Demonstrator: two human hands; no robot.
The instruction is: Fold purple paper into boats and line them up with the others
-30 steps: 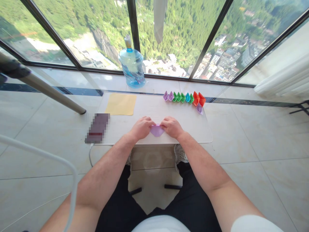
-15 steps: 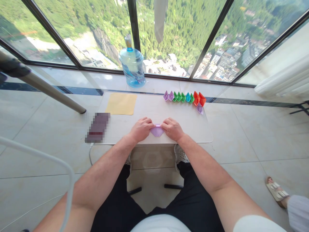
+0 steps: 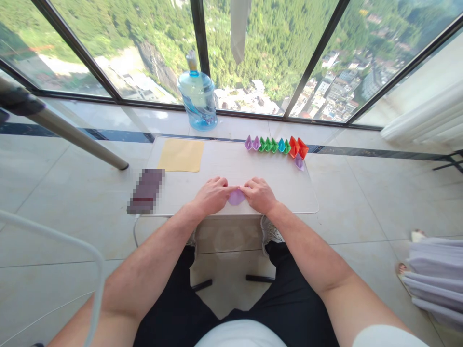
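Note:
A small folded piece of purple paper point(image 3: 237, 197) lies near the front edge of the low white table point(image 3: 217, 156). My left hand point(image 3: 214, 193) is closed at its left side, with the index finger stretched along the upper fold. On the other side my right hand point(image 3: 258, 193) pinches the paper's top right part. The fingertips of both hands nearly meet at the upper edge and hide part of it. Along the table's back right stands a row of folded paper boats point(image 3: 275, 145) in purple, green, blue and red, with one purple boat point(image 3: 299, 162) in front.
A yellow paper sheet point(image 3: 181, 155) lies at the table's back left, near a pixelated dark phone-like object point(image 3: 147, 190) with a cable. A blue water jug point(image 3: 198, 101) stands by the window. Someone in a long pale skirt point(image 3: 436, 274) is at the right.
My left index finger has moved right along the paper's top fold, bringing the fingertips closer together. At the right, the other person has come further into view.

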